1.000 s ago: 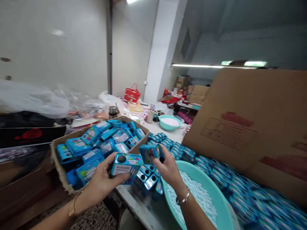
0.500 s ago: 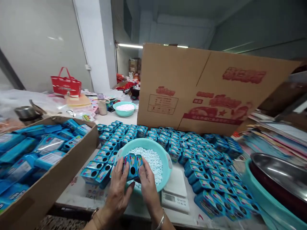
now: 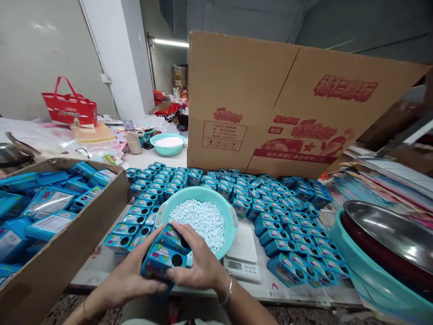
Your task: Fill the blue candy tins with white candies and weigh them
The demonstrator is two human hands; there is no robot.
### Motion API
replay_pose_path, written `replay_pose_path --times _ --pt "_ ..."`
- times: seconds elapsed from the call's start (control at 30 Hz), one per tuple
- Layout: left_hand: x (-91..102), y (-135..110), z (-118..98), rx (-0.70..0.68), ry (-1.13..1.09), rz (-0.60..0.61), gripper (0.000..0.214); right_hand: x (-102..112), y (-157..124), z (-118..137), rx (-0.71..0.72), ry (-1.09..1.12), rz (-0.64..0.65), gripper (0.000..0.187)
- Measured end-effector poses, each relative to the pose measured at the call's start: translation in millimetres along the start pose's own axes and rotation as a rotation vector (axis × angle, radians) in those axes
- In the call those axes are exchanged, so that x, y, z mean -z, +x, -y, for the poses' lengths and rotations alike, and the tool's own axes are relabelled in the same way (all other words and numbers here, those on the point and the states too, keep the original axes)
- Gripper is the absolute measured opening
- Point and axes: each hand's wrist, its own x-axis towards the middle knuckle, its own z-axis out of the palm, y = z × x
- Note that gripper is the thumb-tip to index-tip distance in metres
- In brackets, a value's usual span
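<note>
My left hand (image 3: pixel 126 275) and my right hand (image 3: pixel 203 264) are closed together around a small group of blue candy boxes (image 3: pixel 158 259). Each box has a colourful printed end with a round dark hole. My left hand wraps their left side, while the right grips from above and the right. The group tilts just in front of a turquoise basin (image 3: pixel 233 232), partly covering its near rim. Small pale blue and white pellets (image 3: pixel 198 221) fill the basin. How many boxes lie in my grip is partly hidden by my fingers.
Rows of similar boxes (image 3: pixel 287 230) stand right of and behind the basin. A white digital scale (image 3: pixel 241 271) sits beside it. An open carton (image 3: pixel 84 234) of blue boxes is at left, a large cardboard box (image 3: pixel 250 99) behind, and a steel bowl (image 3: pixel 399 239) at right.
Both hands have drawn the boxes from over the basin toward me and to the left, tilting them. More of the pellets shows. The camera view has shifted slightly.
</note>
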Motion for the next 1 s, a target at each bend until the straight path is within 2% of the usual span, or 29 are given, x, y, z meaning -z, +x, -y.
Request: replay_pose_path --times 0.07,0.17,0.23,0.3,0.37,0.43,0.5,0.6,0.67,0.7,0.77,0.83,0.9,1.0 --pt "7.8 3.2 -0.5 0.084 -0.079 0.037 0.097 9.2 5.0 -3.2 -0.016 0.07 0.065 0.089" --pt "23.8 20.1 -4.0 0.181 -0.123 -0.075 0.085 31.5 19.6 -30.6 -0.15 0.132 0.075 0.071" --pt "38.8 41.3 -9.1 0.196 -0.205 -0.113 0.073 47.1 36.4 -58.0 -0.254 0.004 0.012 0.049" --pt "51.0 65.6 -15.5 0.189 -0.306 -0.165 0.064 54.9 58.5 -84.3 -0.414 -0.287 -0.028 0.038" --pt "55.2 86.7 -21.2 0.172 -0.384 -0.204 0.064 49.5 82.5 -104.4 -0.487 -0.356 -0.058 0.035" --pt "51.5 101.7 -23.8 0.164 -0.398 -0.198 0.067 31.9 103.0 -118.1 -0.55 -0.381 -0.067 0.033" --pt "45.0 112.2 -22.2 0.157 -0.319 -0.173 0.069 9.8 114.9 -127.4 -0.603 -0.44 -0.068 0.029" --pt "40.6 127.7 -14.7 0.084 -0.024 -0.134 0.074 -10.6 111.7 -135.0 -0.479 -0.471 0.022 0.03" --pt "40.7 140.2 -11.2 -0.01 0.235 -0.039 0.077 -7.8 96.9 -134.9 -0.371 -0.43 0.167 0.029" --pt "39.8 146.6 -11.0 -0.065 0.367 0.053 0.078 -1.9 86.6 -132.9 -0.339 -0.405 0.235 0.028" --pt "33.1 157.9 -14.0 -0.169 0.629 0.302 0.076 15.6 63.1 -126.1 -0.318 -0.371 0.331 0.025" --pt "17.3 165.9 -19.5 -0.258 0.888 0.572 0.073 35.1 39.2 -117.7 -0.349 -0.335 0.352 0.03" --pt "-5.9 170.8 -23.8 -0.312 1.077 0.765 0.073 50.9 19.4 -111.3 -0.495 -0.262 0.213 0.043" --pt "-42.6 175.8 -23.2 -0.328 1.163 0.902 0.071 60.6 3.8 -112.0 -0.763 -0.174 -0.082 0.066"
